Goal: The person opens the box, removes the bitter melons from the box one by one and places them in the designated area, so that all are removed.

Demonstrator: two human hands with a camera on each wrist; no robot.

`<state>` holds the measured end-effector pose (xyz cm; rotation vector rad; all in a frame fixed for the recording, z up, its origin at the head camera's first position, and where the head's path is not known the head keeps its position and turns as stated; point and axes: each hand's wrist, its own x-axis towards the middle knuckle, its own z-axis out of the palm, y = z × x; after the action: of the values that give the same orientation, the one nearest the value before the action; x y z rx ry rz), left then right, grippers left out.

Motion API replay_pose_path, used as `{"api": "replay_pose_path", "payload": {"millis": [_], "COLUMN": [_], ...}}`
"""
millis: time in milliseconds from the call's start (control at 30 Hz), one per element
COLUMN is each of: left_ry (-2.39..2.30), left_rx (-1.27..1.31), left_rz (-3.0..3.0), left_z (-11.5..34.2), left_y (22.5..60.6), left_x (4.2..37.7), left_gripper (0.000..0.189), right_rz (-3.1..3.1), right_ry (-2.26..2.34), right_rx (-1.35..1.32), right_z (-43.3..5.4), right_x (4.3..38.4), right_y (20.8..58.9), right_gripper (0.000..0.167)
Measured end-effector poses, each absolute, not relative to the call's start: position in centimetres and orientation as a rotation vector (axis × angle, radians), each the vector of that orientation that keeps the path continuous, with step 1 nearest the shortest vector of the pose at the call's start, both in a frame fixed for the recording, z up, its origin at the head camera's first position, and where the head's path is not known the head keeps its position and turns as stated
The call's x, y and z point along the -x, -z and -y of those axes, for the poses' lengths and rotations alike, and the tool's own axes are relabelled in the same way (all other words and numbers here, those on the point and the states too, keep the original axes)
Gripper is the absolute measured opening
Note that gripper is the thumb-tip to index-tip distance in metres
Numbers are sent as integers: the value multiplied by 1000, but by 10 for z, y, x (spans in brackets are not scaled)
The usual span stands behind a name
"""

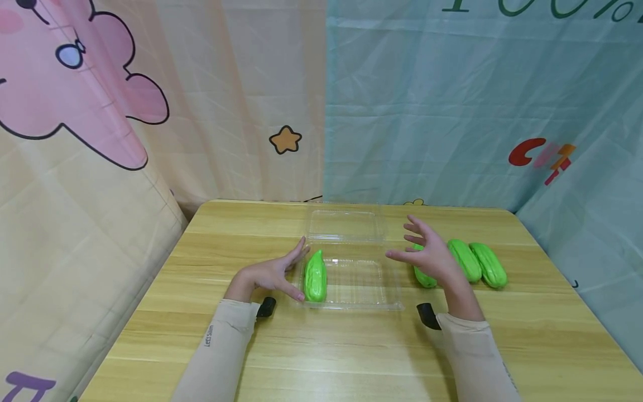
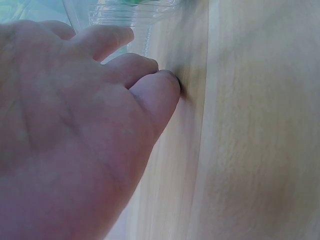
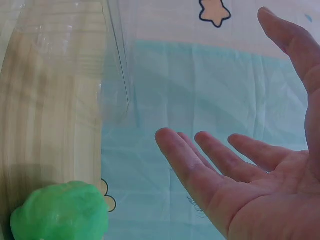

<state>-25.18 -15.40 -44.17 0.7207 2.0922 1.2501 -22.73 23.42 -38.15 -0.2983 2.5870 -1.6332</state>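
A clear plastic clamshell box [image 1: 359, 306] lies with its lid [image 1: 346, 224] folded back, away from me. Inside, along the left wall, rests one bright green, ridged toy vegetable [image 1: 315, 276] shaped like a bitter melon. My left hand [image 1: 268, 274] spans the box's left side, thumb near the front corner and fingers by the hinge end. In the left wrist view its fingers bend loosely beside the ribbed plastic [image 2: 115, 15]. My right hand [image 1: 432, 254] is spread in the air right of the box, holding nothing. It partly hides another green toy vegetable [image 1: 427, 279].
Two more green toy vegetables [image 1: 464, 259] lie side by side on the right of the wooden table [image 1: 331, 352]. Printed curtains [image 1: 427, 111] hang behind and at both sides. A black strap piece [image 1: 428, 316] shows at the right wrist.
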Motion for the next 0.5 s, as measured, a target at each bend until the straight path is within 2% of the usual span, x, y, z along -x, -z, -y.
{"api": "replay_pose_path", "payload": {"millis": [500], "left_ry": [-1243], "left_rx": [-731], "left_rz": [-2107], "left_z": [153], "left_y": [439], "left_x": [250], "left_gripper": [141], "right_rz": [-2501], "right_ry": [1660], "right_rx": [397], "right_z": [-200], "right_x": [229], "right_y": [396], "right_gripper": [108]}}
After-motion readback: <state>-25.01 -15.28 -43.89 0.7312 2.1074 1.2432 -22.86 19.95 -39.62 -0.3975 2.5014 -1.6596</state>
